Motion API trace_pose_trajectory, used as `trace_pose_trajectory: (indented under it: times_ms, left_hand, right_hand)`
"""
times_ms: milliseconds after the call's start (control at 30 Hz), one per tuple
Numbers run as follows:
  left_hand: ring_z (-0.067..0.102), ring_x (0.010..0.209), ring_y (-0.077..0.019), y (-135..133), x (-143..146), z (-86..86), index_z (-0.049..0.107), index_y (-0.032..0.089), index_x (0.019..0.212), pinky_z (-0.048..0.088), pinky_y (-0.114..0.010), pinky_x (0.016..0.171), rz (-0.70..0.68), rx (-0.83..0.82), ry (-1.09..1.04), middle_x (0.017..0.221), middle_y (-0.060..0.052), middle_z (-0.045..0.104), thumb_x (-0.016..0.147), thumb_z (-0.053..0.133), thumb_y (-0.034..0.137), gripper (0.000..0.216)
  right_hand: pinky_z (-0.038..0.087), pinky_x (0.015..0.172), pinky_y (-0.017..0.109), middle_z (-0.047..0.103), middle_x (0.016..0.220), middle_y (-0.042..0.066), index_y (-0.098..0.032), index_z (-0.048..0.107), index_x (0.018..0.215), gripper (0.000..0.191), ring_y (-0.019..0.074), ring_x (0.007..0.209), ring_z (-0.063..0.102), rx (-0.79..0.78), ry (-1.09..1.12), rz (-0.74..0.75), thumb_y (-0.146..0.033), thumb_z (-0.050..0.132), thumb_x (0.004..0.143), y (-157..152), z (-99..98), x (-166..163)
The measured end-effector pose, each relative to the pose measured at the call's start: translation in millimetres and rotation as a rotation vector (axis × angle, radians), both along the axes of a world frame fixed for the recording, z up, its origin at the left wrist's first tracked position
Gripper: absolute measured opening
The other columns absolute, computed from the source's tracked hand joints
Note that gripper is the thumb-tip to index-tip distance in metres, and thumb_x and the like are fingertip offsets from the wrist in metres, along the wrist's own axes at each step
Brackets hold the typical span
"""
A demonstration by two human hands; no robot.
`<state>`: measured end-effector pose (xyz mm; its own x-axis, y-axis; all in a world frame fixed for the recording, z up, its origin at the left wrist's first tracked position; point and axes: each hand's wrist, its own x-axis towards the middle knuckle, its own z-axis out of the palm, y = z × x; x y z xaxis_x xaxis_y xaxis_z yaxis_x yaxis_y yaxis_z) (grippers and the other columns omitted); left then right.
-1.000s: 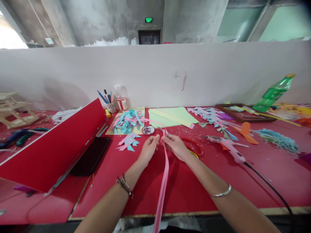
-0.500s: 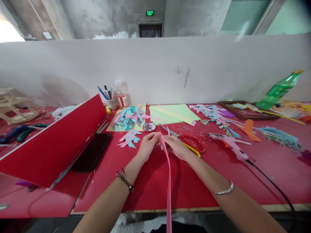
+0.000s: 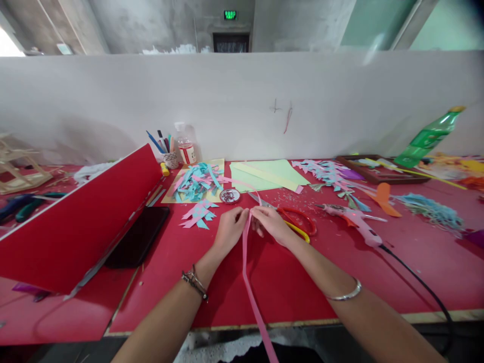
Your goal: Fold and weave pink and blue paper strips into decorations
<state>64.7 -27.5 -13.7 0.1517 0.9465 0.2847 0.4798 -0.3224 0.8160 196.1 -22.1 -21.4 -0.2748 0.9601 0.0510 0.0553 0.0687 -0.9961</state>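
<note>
A long pink paper strip (image 3: 245, 267) runs from my fingertips down over the table's front edge toward me. My left hand (image 3: 230, 228) pinches its upper end, and my right hand (image 3: 271, 224) grips it right beside, thumbs almost touching. What the fingers do behind the strip is partly hidden. Just beyond my right hand lie scissors (image 3: 298, 222) with red and yellow handles. A small woven pink and blue paper piece (image 3: 199, 214) rests left of my left hand, near a round tin (image 3: 230, 196).
A red board (image 3: 91, 217) leans at left beside a black phone (image 3: 139, 237). Blue and pink strips (image 3: 198, 181) are heaped behind my hands, near pale green sheets (image 3: 264, 174). A pink glue gun (image 3: 353, 219) with a black cord lies right; a green bottle (image 3: 427, 138) tilts behind it.
The strip's hanging part has swung left in its middle and now slants toward the lower right. Both hands stay together on its upper end. The whole view has shifted slightly.
</note>
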Motion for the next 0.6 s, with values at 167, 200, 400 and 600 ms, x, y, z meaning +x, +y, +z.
trace_pose_trajectory:
  times_ms: [167, 200, 400, 600]
  left_hand:
    - [0.036, 0.047, -0.0079, 1.4, -0.7, -1.5, 0.047, 0.014, 0.05, 0.025, -0.02, 0.047, -0.011, -0.025, -0.053, 0.046, 0.005, 0.039, 0.077, 0.039, 0.041, 0.039]
    - [0.036, 0.047, -0.008, 1.5, -0.8, -1.7, 0.047, 0.014, 0.049, 0.025, -0.02, 0.047, -0.015, -0.032, -0.08, 0.045, 0.005, 0.04, 0.076, 0.04, 0.042, 0.039]
    - [0.04, 0.047, -0.0091, 2.0, -0.2, -3.1, 0.049, 0.015, 0.047, 0.029, -0.02, 0.047, -0.028, -0.061, -0.193, 0.042, 0.004, 0.044, 0.074, 0.043, 0.044, 0.04]
    - [0.045, 0.048, -0.0097, 1.5, 0.9, -3.7, 0.049, 0.015, 0.05, 0.033, -0.02, 0.05, -0.095, -0.09, -0.243, 0.046, 0.003, 0.051, 0.076, 0.041, 0.041, 0.038]
  right_hand:
    - [0.029, 0.035, 0.017, 0.05, 0.046, -0.006, -0.015, 0.049, 0.062, 0.024, 0.0033, 0.032, 0.041, -0.015, 0.036, 0.03, -0.036, 0.047, 0.075, -3.4, 3.9, -1.0]
    - [0.029, 0.035, 0.017, 0.05, 0.047, -0.006, -0.015, 0.05, 0.062, 0.024, 0.0032, 0.032, 0.041, -0.025, 0.055, 0.041, -0.036, 0.047, 0.074, -3.8, 4.4, -1.3]
    - [0.027, 0.034, 0.018, 0.051, 0.046, -0.004, -0.015, 0.048, 0.059, 0.028, 0.0032, 0.032, 0.04, -0.108, 0.134, 0.095, -0.04, 0.05, 0.072, -5.1, 6.2, -3.0]
    - [0.028, 0.034, 0.017, 0.051, 0.046, -0.005, -0.015, 0.048, 0.061, 0.025, 0.0029, 0.032, 0.04, -0.186, 0.195, 0.124, -0.037, 0.053, 0.07, -5.4, 6.1, -2.1]
